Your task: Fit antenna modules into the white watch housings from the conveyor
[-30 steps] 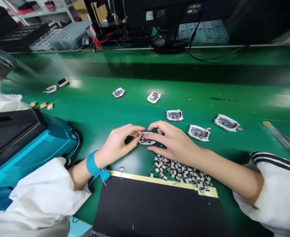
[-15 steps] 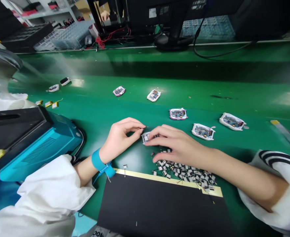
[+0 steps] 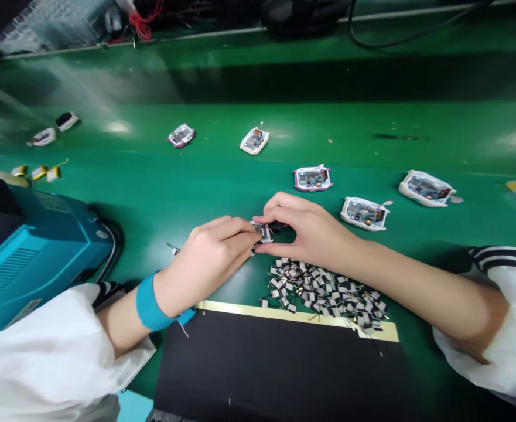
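The left hand (image 3: 207, 252) and right hand (image 3: 308, 228) are gripping, fingers closed at its edges, a light, fragile circuit-board module (image 3: 262, 232) mid-way across the green tabletop (image 3: 222, 176), just far of the component pile (image 3: 323, 293), and it is best held by its rim.

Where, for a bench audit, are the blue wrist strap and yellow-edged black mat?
Blue wrist strap (image 3: 149, 303): head view, band's middle.
Yellow-edged black mat (image 3: 258, 369): head view, black surface.
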`<state>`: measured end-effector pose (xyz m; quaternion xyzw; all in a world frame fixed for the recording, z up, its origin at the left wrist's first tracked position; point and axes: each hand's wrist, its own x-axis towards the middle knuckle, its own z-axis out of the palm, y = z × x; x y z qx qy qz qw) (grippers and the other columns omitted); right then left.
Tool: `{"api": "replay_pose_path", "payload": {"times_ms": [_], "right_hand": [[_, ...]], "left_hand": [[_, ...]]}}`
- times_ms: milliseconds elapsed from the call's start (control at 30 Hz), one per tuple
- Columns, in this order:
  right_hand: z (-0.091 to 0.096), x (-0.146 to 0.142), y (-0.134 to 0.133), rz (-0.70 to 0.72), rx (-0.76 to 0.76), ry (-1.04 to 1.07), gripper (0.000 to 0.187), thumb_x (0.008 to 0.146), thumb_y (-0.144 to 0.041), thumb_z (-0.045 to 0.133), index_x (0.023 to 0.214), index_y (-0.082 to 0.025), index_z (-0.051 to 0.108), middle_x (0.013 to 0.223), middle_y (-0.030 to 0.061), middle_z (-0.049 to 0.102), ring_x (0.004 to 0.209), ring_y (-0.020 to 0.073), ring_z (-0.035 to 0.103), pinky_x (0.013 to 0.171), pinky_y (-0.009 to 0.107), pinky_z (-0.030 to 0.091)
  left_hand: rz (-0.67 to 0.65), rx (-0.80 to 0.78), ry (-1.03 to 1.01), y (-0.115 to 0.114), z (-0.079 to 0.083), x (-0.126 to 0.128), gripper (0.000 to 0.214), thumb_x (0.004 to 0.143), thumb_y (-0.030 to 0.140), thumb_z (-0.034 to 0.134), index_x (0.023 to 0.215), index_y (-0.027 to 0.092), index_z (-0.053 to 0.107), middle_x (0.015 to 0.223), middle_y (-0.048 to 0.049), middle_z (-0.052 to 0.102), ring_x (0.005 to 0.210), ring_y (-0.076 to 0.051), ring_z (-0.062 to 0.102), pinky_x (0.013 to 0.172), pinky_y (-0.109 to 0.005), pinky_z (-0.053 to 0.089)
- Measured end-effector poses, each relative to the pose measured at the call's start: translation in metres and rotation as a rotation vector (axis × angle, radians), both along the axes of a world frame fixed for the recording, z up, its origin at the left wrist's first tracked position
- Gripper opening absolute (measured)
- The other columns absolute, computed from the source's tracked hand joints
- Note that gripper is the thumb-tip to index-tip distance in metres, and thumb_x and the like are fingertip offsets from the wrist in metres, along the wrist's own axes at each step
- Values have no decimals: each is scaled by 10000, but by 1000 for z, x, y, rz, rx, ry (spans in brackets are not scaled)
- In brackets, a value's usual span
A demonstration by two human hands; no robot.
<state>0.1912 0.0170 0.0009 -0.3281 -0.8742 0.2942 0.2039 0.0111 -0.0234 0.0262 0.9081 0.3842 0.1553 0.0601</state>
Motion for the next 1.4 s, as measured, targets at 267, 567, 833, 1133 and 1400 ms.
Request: {"api": "replay_pose_path", "payload": {"times_ms": [267,567,833,1133,1400], "right_hand": [[-4,2,1,8,9,63,286,698,-341,609,890,-131,581,864,55,529,789,157,515,673,280,413],[-5,3,1,2,28,51,271,700,-352,602,865,-138,583,855,49,520,769,153,509,649,277,400],[-5,3,2,7,47,39,275,710,-360,584,857,-128,579,852,51,513,753,148,504,638,273,395],[-6,3,1,2,46,26,285,699,-363,594,856,-126,577,865,48,512,760,148,510,645,272,394],[-4,3,1,-18,27,10,246,703,-383,582,834,-176,568,866,19,513,777,145,519,649,268,398]], "left_hand": [[2,42,94,-1,5,2,169,838,183,443,866,147,606,829,-43,627,740,-134,575,644,-240,485],[2,45,50,0,3,1,132,820,207,487,867,165,603,848,-30,618,760,-133,577,661,-239,485],[12,15,47,0,4,2,129,818,215,489,874,199,604,851,-16,613,759,-129,576,664,-247,482],[23,15,50,-1,3,1,120,803,206,514,869,192,613,848,-21,609,759,-135,572,657,-252,472],[70,-40,53,-2,5,4,119,810,216,503,863,236,608,863,-5,599,776,-135,575,683,-268,471]]}}
